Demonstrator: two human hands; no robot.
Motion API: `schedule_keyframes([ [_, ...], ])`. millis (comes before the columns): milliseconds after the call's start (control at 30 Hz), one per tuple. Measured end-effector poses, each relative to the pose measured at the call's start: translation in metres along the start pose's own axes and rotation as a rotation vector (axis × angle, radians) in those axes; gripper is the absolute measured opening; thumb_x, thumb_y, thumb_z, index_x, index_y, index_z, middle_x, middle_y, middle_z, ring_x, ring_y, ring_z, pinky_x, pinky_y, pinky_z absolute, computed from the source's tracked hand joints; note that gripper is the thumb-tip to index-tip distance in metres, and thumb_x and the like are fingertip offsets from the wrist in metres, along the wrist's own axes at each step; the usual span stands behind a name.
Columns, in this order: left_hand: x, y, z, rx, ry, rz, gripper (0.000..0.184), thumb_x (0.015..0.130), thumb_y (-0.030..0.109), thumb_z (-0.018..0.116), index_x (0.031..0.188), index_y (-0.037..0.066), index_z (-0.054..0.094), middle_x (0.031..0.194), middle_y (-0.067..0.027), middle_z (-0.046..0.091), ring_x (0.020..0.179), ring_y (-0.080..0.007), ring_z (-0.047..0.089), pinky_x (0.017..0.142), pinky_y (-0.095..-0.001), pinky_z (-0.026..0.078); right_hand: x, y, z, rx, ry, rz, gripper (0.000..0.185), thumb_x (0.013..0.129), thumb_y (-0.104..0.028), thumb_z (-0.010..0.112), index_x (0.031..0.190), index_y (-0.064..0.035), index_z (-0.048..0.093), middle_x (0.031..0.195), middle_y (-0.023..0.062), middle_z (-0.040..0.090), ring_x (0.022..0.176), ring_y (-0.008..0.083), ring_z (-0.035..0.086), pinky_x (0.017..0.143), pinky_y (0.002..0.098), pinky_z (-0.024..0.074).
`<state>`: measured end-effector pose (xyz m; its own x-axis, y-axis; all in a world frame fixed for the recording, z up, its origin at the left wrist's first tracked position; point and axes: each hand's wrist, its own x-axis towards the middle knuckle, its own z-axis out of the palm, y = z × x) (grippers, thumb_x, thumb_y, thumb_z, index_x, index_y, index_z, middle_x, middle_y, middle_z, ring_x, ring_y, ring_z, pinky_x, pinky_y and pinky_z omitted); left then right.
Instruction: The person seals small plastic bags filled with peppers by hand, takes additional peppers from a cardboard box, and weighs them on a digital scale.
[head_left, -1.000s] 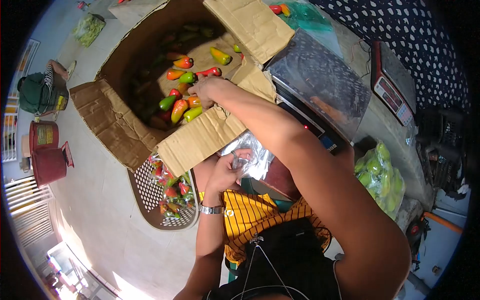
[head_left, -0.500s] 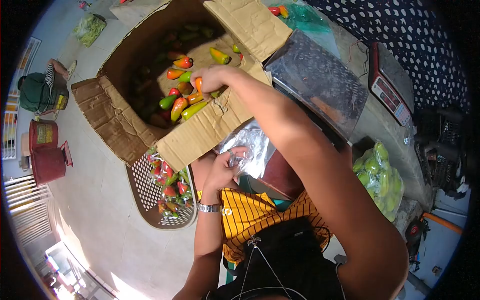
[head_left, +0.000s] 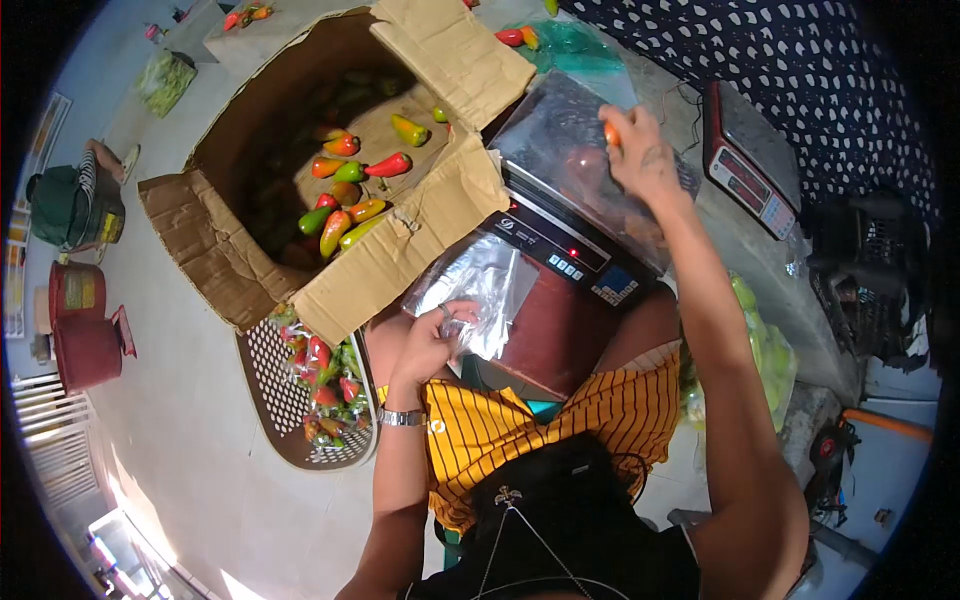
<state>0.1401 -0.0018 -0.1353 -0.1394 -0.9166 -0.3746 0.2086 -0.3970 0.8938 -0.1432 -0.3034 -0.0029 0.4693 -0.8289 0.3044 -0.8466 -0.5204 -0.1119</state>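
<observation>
My right hand (head_left: 642, 155) is closed on an orange pepper (head_left: 612, 132) above the steel plate (head_left: 560, 150) of the near scale (head_left: 560, 250). Below the box my left hand (head_left: 432, 340) pinches a clear plastic bag (head_left: 485, 290), which lies over a dark red surface. Red, green and orange peppers (head_left: 335, 232) lie inside the open cardboard box (head_left: 350, 285). A slotted basket (head_left: 275, 400) beside my left hand contains bagged peppers (head_left: 325, 385).
A second, red scale (head_left: 745, 180) stands on the concrete ledge at the right. Bagged green vegetables (head_left: 760, 350) sit near my right arm. Several peppers (head_left: 517, 37) lie on green plastic behind the box. Another person (head_left: 70, 205) is at the far left, beside red containers (head_left: 85, 350).
My right hand has come out of the box with an orange pepper and moved right, over the scale. The view has shifted slightly. My left hand still holds the plastic bag.
</observation>
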Motion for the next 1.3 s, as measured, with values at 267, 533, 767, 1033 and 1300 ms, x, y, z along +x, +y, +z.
schedule_keyframes([
  [267, -0.003, -0.001, 0.003, 0.001, 0.037, 0.0, 0.061, 0.079, -0.019, 0.052, 0.134, 0.005, 0.063, 0.115, -0.0019, 0.065, 0.073, -0.0029, 0.053, 0.055, -0.0185, 0.044, -0.017, -0.009, 0.017, -0.087, 0.001, -0.11, 0.046, 0.092, -0.026, 0.068, 0.136, -0.0178, 0.059, 0.116, 0.013, 0.057, 0.113, 0.033, 0.056, 0.088, 0.0466, 0.0556],
  [533, -0.003, 0.004, 0.003, 0.045, 0.049, 0.008, 0.061, 0.079, -0.019, 0.052, 0.134, 0.006, 0.063, 0.116, -0.0026, 0.064, 0.08, -0.0052, 0.056, 0.056, -0.0188, 0.046, -0.019, -0.017, 0.031, -0.116, 0.066, -0.182, 0.047, 0.093, -0.033, 0.068, 0.137, -0.0172, 0.06, 0.127, 0.0118, 0.059, 0.115, 0.0327, 0.055, 0.101, 0.0485, 0.0407],
  [767, -0.004, 0.005, 0.002, 0.024, 0.045, -0.01, 0.058, 0.081, -0.019, 0.052, 0.132, 0.006, 0.064, 0.117, -0.0019, 0.065, 0.078, -0.0044, 0.055, 0.056, -0.0186, 0.046, -0.019, -0.02, 0.034, -0.12, 0.139, -0.261, 0.053, 0.09, -0.036, 0.071, 0.139, -0.0185, 0.06, 0.137, 0.0173, 0.053, 0.123, 0.0356, 0.051, 0.105, 0.0506, 0.0388],
  [1033, -0.003, 0.004, 0.0, 0.077, 0.024, -0.037, 0.051, 0.082, -0.018, 0.052, 0.126, 0.004, 0.067, 0.12, 0.0002, 0.067, 0.075, -0.004, 0.055, 0.058, -0.0216, 0.049, 0.006, -0.005, 0.03, -0.005, 0.001, -0.104, 0.052, 0.088, -0.049, 0.073, 0.129, -0.0161, 0.069, 0.134, 0.0143, 0.057, 0.125, 0.0357, 0.053, 0.11, 0.049, 0.0389],
  [1300, -0.003, 0.006, 0.002, 0.028, 0.042, -0.039, 0.052, 0.08, -0.019, 0.05, 0.124, 0.003, 0.067, 0.119, 0.0001, 0.067, 0.078, -0.0056, 0.059, 0.059, -0.0224, 0.05, 0.052, 0.025, 0.045, 0.286, -0.218, -0.01, 0.058, 0.101, -0.061, 0.049, 0.127, -0.0139, 0.07, 0.138, 0.0128, 0.058, 0.131, 0.0359, 0.05, 0.115, 0.0438, 0.0373],
])
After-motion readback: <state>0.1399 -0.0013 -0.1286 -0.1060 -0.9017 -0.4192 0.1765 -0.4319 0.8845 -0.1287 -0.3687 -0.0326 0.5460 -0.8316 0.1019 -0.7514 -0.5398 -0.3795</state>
